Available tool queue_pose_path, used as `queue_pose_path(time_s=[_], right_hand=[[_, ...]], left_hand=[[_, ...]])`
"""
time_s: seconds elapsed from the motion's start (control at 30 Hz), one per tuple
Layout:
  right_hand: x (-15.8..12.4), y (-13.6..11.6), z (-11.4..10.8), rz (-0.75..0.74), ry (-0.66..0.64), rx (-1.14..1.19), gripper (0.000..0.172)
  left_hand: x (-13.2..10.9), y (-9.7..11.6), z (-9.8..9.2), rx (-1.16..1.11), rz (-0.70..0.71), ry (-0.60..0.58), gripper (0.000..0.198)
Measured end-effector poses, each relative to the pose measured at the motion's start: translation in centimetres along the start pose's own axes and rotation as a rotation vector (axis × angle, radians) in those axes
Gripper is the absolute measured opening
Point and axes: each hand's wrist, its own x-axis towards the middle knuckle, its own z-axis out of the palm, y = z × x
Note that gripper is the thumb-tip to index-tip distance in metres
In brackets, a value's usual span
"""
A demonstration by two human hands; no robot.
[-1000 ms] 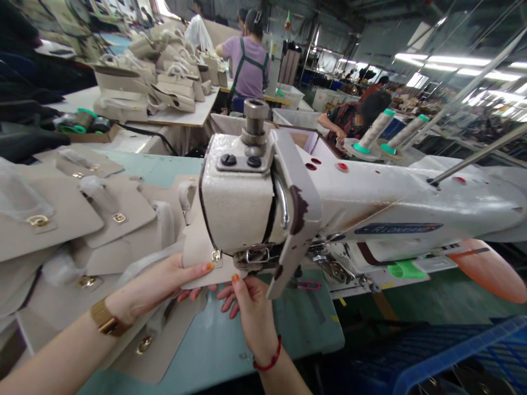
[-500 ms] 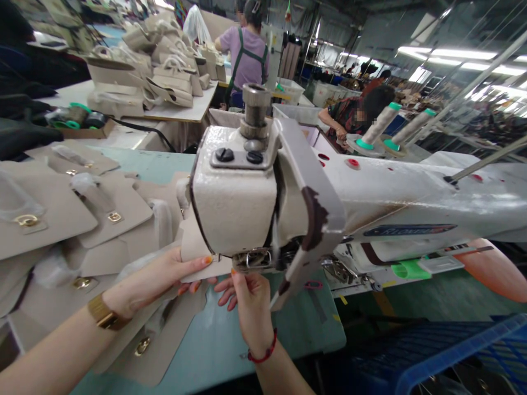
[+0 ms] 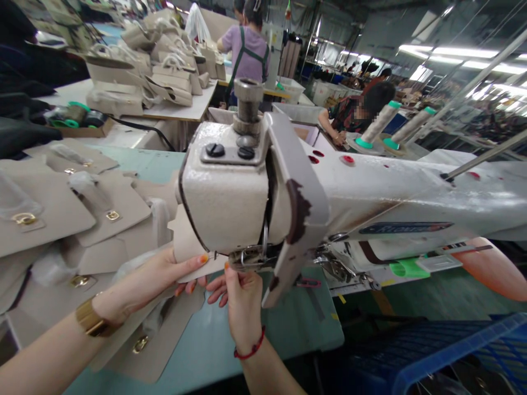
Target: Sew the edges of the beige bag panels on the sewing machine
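Observation:
My left hand (image 3: pixel 175 271) grips a beige leather bag panel (image 3: pixel 186 236), thumb flat on top and fingers curled underneath. The panel reaches under the head of a white sewing machine (image 3: pixel 226 203). Close to the metal presser foot (image 3: pixel 249 257), my right hand (image 3: pixel 241 291) has its thumb and forefinger pinched together at the panel's right edge, its other fingers pointing left. What lies in that pinch is hidden. Below my left hand, another beige panel with a gold buckle (image 3: pixel 140 344) lies on the green table (image 3: pixel 197 340).
Beige bag pieces (image 3: pixel 45 197) with gold buckles and wrapped handles overlap on the left. Thread spools (image 3: pixel 376 126) stand behind the machine arm. A blue crate (image 3: pixel 436 351) is at lower right. Co-workers (image 3: pixel 250 55) are farther back, near a pile of beige bags (image 3: pixel 173 77).
The machine head and both my hands appear slightly farther left in the view, while the background has barely shifted. My hands keep nearly the same places at the panel and presser foot.

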Motion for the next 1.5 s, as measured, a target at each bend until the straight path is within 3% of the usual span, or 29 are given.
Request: queue_pose_path(time_s=[0.53, 0.7, 1.0, 1.3, 1.5], right_hand=[[-0.3, -0.7, -0.9, 0.028, -0.042, -0.020, 0.047], [-0.3, -0.7, -1.6, 0.001, -0.083, -0.022, 0.050], [0.0, -1.3, -3.7, -0.047, -0.195, -0.174, 0.053], [0.6, -2.6, -5.5, -0.057, -0.272, -0.258, 0.049], [0.9, -2.7, -6.4, -0.111, -0.279, -0.341, 0.050]], left_hand=[[-1.8, -2.4, 2.5, 0.001, 0.045, 0.173, 0.042], [-3.0, -2.3, 4.9, -0.033, 0.104, 0.289, 0.046], [-3.8, -4.2, 9.3, -0.144, 0.128, 0.478, 0.040], [-3.8, -4.6, 13.9, -0.383, 0.113, 0.541, 0.038], [-3.6, -5.0, 15.7, -0.445, 0.105, 0.574, 0.043]])
